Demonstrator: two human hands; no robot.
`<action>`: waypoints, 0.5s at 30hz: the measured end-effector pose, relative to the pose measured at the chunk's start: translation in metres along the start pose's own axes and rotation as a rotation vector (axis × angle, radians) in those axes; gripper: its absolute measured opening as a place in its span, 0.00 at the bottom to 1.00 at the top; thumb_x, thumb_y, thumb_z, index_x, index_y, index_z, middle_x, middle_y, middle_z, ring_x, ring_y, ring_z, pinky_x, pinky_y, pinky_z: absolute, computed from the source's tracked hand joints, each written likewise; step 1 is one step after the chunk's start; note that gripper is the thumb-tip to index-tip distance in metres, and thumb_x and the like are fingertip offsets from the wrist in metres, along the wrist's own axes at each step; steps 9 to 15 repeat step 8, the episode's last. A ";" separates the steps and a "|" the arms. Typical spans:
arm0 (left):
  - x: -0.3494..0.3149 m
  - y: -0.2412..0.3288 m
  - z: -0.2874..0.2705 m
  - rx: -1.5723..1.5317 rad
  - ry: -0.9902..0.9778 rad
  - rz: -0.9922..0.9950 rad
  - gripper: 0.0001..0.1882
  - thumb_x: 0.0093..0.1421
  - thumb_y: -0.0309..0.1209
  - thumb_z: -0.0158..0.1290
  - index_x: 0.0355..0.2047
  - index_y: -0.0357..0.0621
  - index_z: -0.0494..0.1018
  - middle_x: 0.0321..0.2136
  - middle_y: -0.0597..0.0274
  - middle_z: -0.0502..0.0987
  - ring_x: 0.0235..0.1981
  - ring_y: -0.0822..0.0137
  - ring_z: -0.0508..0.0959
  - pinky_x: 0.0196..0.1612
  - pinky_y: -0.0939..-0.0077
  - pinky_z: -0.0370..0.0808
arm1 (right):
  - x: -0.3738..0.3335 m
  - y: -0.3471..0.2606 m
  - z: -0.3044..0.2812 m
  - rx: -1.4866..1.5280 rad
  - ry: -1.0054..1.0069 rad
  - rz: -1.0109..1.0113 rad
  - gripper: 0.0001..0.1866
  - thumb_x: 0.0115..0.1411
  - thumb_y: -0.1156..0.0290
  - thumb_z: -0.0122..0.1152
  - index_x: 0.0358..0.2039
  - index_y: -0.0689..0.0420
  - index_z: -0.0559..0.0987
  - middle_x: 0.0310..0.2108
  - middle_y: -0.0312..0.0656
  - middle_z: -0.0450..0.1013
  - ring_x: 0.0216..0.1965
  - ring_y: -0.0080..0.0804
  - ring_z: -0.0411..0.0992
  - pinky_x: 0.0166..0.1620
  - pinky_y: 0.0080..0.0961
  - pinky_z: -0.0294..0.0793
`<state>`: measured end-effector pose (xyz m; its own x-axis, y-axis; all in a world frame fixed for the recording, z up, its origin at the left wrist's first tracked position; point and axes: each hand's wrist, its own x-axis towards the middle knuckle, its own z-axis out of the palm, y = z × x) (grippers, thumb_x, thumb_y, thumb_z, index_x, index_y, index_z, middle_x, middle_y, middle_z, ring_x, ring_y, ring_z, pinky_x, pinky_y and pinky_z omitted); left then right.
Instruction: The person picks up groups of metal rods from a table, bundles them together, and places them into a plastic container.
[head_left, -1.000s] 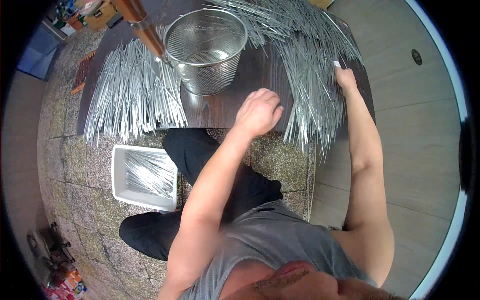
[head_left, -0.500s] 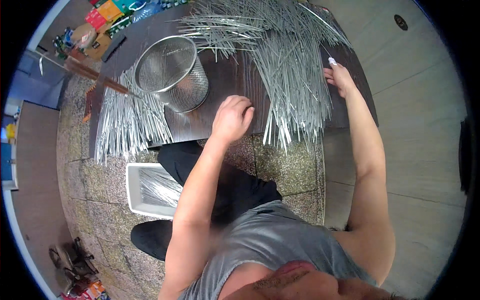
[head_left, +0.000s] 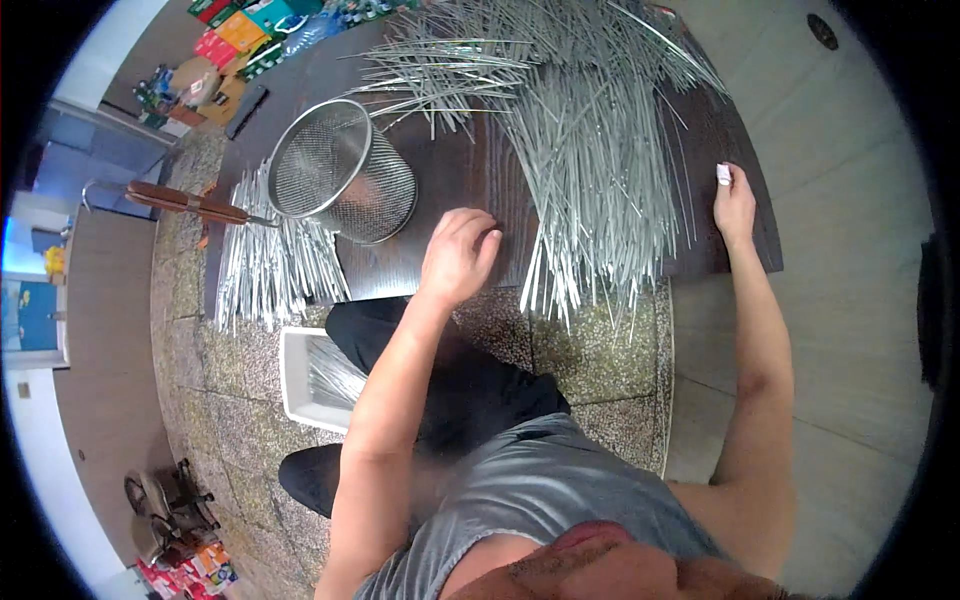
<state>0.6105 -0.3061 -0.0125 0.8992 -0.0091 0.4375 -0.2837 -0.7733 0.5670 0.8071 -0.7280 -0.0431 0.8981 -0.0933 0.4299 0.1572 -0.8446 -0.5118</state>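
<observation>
My left hand [head_left: 461, 255] is palm down at the near edge of the dark wooden table [head_left: 460, 165], fingers curled and thumb alongside. Anything under its fingers is hidden. My right hand [head_left: 736, 207] is over the table's right end, apart from the large pile of thin silvery strips [head_left: 595, 180]. Its fingers are bent together, with a white wrap on one fingertip; I cannot make out whether they pinch anything. A round metal mesh basket [head_left: 380, 190] leans on its side left of my left hand. Beside it lies a smaller bundle of silvery strips [head_left: 275, 270].
A wooden-handled hook tool [head_left: 185, 202] juts left past the basket. Below the table, a white bin [head_left: 297, 380] holds more strips beside my leg. A black bar-shaped object [head_left: 247, 112] lies at the far left edge. Boxes and bottles [head_left: 240, 35] stand beyond. A wheeled chair base [head_left: 165, 510] is lower left.
My right hand has drawn back from the large pile, moving right and nearer, and its fingers have closed in. My left hand stays by the table edge. The whole view has shifted slightly.
</observation>
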 end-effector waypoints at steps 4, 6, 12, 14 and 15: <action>-0.005 -0.003 -0.005 -0.041 0.028 -0.043 0.07 0.55 0.28 0.55 0.33 0.37 0.77 0.37 0.54 0.78 0.43 0.54 0.75 0.49 0.64 0.71 | -0.002 -0.007 0.000 0.009 -0.012 -0.033 0.16 0.64 0.65 0.49 0.48 0.61 0.73 0.44 0.54 0.74 0.46 0.49 0.73 0.49 0.38 0.71; -0.008 -0.004 -0.007 -0.065 0.040 -0.053 0.07 0.55 0.28 0.55 0.33 0.37 0.77 0.37 0.53 0.78 0.43 0.54 0.75 0.49 0.64 0.71 | 0.002 -0.005 0.001 -0.005 -0.021 -0.044 0.16 0.64 0.66 0.49 0.48 0.62 0.73 0.45 0.55 0.73 0.47 0.48 0.73 0.50 0.38 0.70; -0.017 -0.001 -0.011 -0.154 0.095 -0.107 0.06 0.57 0.26 0.55 0.33 0.37 0.76 0.38 0.50 0.78 0.45 0.56 0.76 0.51 0.64 0.71 | 0.003 -0.004 0.002 -0.059 -0.080 -0.068 0.19 0.64 0.65 0.50 0.51 0.62 0.72 0.47 0.54 0.73 0.49 0.48 0.72 0.52 0.37 0.70; -0.017 -0.001 -0.011 -0.154 0.095 -0.107 0.06 0.57 0.26 0.55 0.33 0.37 0.76 0.38 0.50 0.78 0.45 0.56 0.76 0.51 0.64 0.71 | 0.003 -0.004 0.002 -0.059 -0.080 -0.068 0.19 0.64 0.65 0.50 0.51 0.62 0.72 0.47 0.54 0.73 0.49 0.48 0.72 0.52 0.37 0.70; -0.017 -0.001 -0.011 -0.154 0.095 -0.107 0.06 0.57 0.26 0.55 0.33 0.37 0.76 0.38 0.50 0.78 0.45 0.56 0.76 0.51 0.64 0.71 | 0.003 -0.004 0.002 -0.059 -0.080 -0.068 0.19 0.64 0.65 0.50 0.51 0.62 0.72 0.47 0.54 0.73 0.49 0.48 0.72 0.52 0.37 0.70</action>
